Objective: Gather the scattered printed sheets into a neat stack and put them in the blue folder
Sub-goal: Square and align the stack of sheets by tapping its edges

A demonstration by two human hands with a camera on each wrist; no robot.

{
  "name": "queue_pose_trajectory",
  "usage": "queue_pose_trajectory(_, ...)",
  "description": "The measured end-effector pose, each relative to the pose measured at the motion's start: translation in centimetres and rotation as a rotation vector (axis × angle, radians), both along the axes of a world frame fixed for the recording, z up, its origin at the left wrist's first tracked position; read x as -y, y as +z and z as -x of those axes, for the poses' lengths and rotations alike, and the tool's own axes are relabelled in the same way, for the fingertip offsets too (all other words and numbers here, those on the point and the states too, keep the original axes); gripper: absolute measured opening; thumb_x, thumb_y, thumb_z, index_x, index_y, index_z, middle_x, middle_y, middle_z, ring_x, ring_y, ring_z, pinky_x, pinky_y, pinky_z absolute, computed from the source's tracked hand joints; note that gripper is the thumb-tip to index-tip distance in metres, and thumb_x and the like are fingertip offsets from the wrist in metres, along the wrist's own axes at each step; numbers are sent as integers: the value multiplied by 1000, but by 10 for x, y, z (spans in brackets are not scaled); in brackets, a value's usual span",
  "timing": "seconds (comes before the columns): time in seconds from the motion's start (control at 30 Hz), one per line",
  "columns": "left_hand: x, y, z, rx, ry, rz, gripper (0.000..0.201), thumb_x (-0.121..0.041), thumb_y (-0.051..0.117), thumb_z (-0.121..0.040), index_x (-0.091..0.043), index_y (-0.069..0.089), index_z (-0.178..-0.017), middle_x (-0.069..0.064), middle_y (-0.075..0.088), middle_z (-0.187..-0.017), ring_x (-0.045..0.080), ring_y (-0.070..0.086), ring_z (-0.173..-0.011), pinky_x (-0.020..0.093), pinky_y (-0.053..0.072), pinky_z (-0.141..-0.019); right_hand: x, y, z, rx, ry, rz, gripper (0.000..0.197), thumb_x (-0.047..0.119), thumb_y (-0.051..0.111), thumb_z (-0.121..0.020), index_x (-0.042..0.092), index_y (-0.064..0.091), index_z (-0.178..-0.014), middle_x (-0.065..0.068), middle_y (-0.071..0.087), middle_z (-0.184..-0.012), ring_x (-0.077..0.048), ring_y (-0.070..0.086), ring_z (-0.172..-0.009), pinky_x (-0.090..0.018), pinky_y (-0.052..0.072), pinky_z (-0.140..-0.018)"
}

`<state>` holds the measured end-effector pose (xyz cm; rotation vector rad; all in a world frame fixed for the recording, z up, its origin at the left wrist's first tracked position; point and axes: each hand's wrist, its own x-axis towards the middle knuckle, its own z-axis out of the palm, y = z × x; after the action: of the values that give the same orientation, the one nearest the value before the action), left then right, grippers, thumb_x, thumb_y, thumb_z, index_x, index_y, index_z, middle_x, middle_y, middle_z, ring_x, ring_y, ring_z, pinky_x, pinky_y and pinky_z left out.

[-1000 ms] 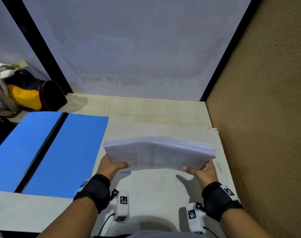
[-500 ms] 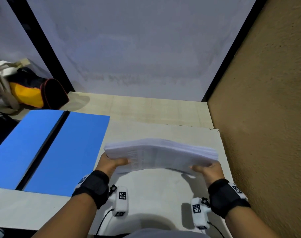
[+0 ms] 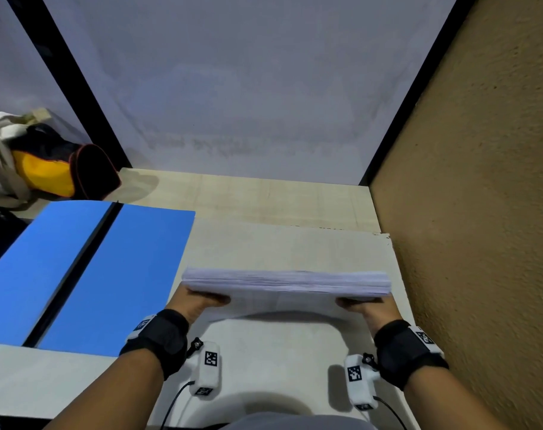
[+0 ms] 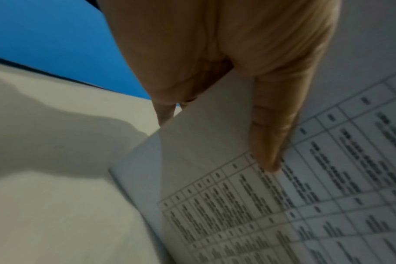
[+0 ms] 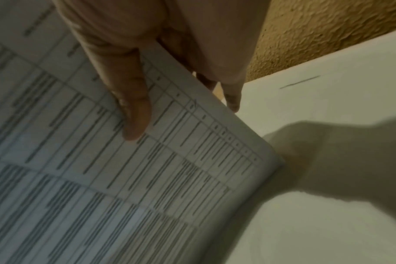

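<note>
Pale tabletop (image 3: 264, 252) set in a corner, bounded by a grey back wall (image 3: 248, 88) and a rough tan wall (image 3: 481, 181) on the right. Stack of printed sheets (image 3: 287, 282) held clear of the tabletop, tilted so that its long edge faces the head camera. Left hand (image 3: 196, 302) grips the stack's left end and right hand (image 3: 368, 307) its right end, each with the thumb on the near printed face and the fingers behind. Printed tables cover that face (image 5: 124, 178). Blue folder (image 3: 109, 274) lies open and flat on the tabletop, just left of the left hand. Black-and-yellow bag (image 3: 56, 169) rests beyond the folder.
</note>
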<state>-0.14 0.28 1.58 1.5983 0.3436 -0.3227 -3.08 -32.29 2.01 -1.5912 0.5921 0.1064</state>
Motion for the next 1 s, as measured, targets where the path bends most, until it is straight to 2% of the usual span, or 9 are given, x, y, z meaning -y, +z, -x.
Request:
queue_pose_trajectory(0.17, 0, 5, -15, 44, 47, -70, 34, 11, 78, -66, -15, 63, -81, -2, 63, -80, 7, 57, -75, 24, 43, -68, -3, 14, -3, 69, 37, 29, 27, -6, 80, -65, 4, 70, -87, -14, 71, -93, -26, 65, -85, -34, 53, -73)
queue_pose_trajectory(0.23, -2, 9, -21, 70, 33, -119, 32, 9, 78, -67, -16, 60, -77, -2, 61, -77, 10, 56, -74, 21, 43, -66, 3, 16, -5, 109, 73, 85, 23, -5, 80, -66, 9, 71, -81, -8, 72, -84, -26, 65, -84, -38, 55, -75)
queue_pose_trajectory(0.33, -7, 15, -21, 50, 58, -29, 41, 8, 81, -62, -6, 66, -97, 8, 67, -95, 21, 60, -92, 34, 47, -85, 3, 20, -3, 166, 11, -11, 38, -15, 77, -62, 15, 68, -84, -1, 72, -83, -27, 65, -89, -22, 56, -67)
queue_pose_trajectory(0.4, -8, 16, -18, 14, 88, 13, 56, -8, 91, -50, -8, 66, -100, 9, 67, -103, 24, 61, -97, 42, 47, -92, 0, 22, 0, 214, -23, -27, 45, -14, 75, -65, 21, 64, -93, 0, 68, -92, -27, 62, -97, -16, 55, -67)
queue_pose_trajectory(0.5, -7, 11, -17, 5, 120, 31, 97, -35, 94, -20, -7, 66, -109, 12, 66, -115, 29, 59, -109, 50, 47, -96, -12, 29, 8, 339, 17, 162, 64, -2, 71, -77, 41, 49, -119, 7, 56, -110, -11, 55, -105, -17, 48, -82)
queue_pose_trajectory(0.63, -4, 16, -14, -3, 97, 57, 79, -31, 88, -20, -12, 69, -94, 8, 69, -102, 25, 62, -100, 45, 47, -94, -22, 30, 19, 528, 177, 613, 66, 14, 61, -89, 68, 37, -118, 10, 33, -136, 21, 30, -117, 2, 33, -87)
queue_pose_trajectory(0.8, -5, 14, -11, -12, 61, 94, 88, -28, 89, -25, -5, 66, -107, 14, 69, -109, 28, 62, -105, 51, 47, -97, -28, 25, 22, 492, 159, 659, 49, 21, 62, -88, 57, 44, -116, 7, 19, -145, -3, 30, -121, -6, 33, -89)
queue_pose_trajectory(0.93, -6, 6, -9, -31, 72, 92, 103, -35, 95, -19, -8, 64, -114, 12, 68, -113, 29, 61, -108, 51, 47, -97, -29, 21, 23, 463, 102, 626, 49, 22, 64, -87, 52, 44, -120, 7, 23, -144, -9, 32, -125, -23, 39, -94)
queue_pose_trajectory(1.0, -8, 3, -10, -28, 80, 96, 107, -39, 96, -18, -9, 64, -115, 11, 68, -114, 28, 61, -110, 51, 47, -97, -33, 20, 25, 463, 95, 618, 44, 24, 60, -89, 51, 41, -118, 1, 28, -141, -8, 35, -123, -21, 38, -92)
